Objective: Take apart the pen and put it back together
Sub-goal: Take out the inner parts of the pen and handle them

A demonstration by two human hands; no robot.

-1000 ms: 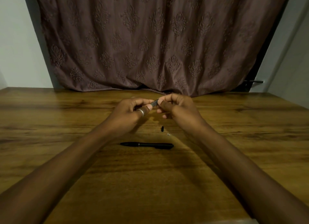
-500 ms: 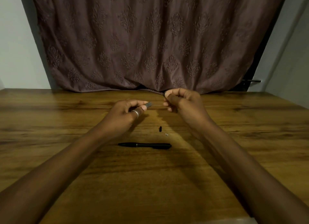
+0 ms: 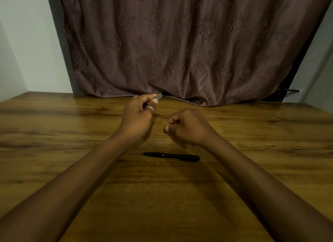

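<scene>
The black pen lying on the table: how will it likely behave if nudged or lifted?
The black pen looks round and slim on the smooth wooden table, so a sideways nudge would probably roll it. It lies straight, so it is likely stiff when lifted by one end. Being thin, probably light.

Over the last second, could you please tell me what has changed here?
The hands parted: the right hand left the grey piece and dropped toward the table, fingers curled. The left hand kept pinching that piece. The black pen stayed put.
</scene>
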